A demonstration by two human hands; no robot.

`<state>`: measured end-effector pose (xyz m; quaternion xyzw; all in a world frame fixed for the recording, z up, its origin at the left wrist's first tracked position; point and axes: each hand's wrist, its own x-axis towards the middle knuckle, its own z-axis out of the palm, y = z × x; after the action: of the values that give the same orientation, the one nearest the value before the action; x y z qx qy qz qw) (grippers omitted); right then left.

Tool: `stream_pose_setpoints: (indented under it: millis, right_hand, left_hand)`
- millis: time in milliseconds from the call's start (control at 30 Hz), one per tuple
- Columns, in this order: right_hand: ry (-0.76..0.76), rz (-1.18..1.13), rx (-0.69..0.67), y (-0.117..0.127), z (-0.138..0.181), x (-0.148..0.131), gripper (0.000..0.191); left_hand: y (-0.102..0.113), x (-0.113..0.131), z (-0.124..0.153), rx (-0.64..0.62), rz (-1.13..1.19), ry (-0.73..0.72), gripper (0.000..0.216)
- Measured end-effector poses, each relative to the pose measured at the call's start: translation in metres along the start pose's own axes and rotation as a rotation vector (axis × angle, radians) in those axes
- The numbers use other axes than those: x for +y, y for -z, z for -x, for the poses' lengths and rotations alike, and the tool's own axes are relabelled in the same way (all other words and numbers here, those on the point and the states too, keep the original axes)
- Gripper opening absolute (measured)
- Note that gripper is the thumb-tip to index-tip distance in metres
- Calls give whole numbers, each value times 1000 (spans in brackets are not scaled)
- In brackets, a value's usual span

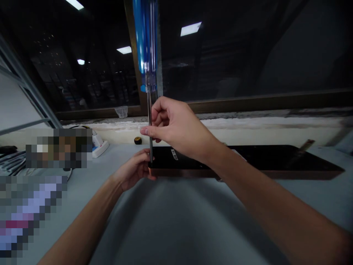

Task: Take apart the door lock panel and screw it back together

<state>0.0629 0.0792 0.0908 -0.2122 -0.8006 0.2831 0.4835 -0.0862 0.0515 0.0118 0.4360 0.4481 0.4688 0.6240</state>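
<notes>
A screwdriver with a clear blue handle stands upright, its metal shaft running down to the near left corner of a long flat black device with a copper-brown side. Thumb and fingers of my right hand are closed around the shaft, below the handle. At the device's left end, my left hand grips the corner, fingers on top and beneath. The screwdriver's tip meets the top face near that corner; whether a screw sits under it I cannot tell. A small white label is on the top face.
A small round black-and-gold object lies behind the left hand by the wall. A white power strip sits at the back left. On the window ledge rests a clear plastic cup. A thin brownish strip stands at the device's right part.
</notes>
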Motion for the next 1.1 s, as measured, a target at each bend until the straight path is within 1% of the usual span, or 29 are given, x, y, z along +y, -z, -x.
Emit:
stream_pose_setpoints:
  millis: [67, 167, 333, 433, 500, 533, 633, 667, 733, 800, 900, 1000, 1100]
  right_hand:
    - [-26, 27, 30, -2, 0, 1, 19]
    - [-39, 53, 40, -4, 0, 3, 13]
    - [-87, 132, 113, -5, 2, 2, 25]
    - [-114, 181, 118, -6, 3, -2, 29]
    - [-127, 165, 80, -7, 3, -3, 28]
    - [-142, 119, 48, -7, 3, -4, 25]
    - [-248, -117, -78, -6, 1, -3, 10]
    - [-289, -183, -122, -4, 0, -3, 9]
    - [-332, -251, -201, 0, -1, -3, 14]
    - [-316, -237, -257, 5, -1, -3, 16]
    - [-196, -133, -275, 9, 0, -3, 12]
    - [-38, 20, -207, 7, 2, -4, 10]
    - [29, 168, -94, 1, 4, -6, 19]
  left_hand:
    - [0, 0, 0, -7, 6, -4, 14]
    - [0, -1, 0, -2, 8, -9, 14]
    - [0, -1, 0, -13, 0, -16, 18]
    - [1, -2, 0, -14, 11, -11, 19]
    - [2, -2, -1, -18, 13, -10, 18]
    - [3, -2, -1, -21, 12, -10, 18]
    - [5, -2, -1, -23, 12, -17, 18]
    - [5, -2, -1, -24, 10, -19, 18]
    - [5, -2, -1, -23, 5, -18, 18]
    - [4, -1, 0, -17, 6, -19, 16]
    - [3, -1, 0, -14, 17, -23, 15]
    - [3, -1, 0, -9, 23, -10, 16]
    - [3, -2, 0, -6, 20, -3, 16]
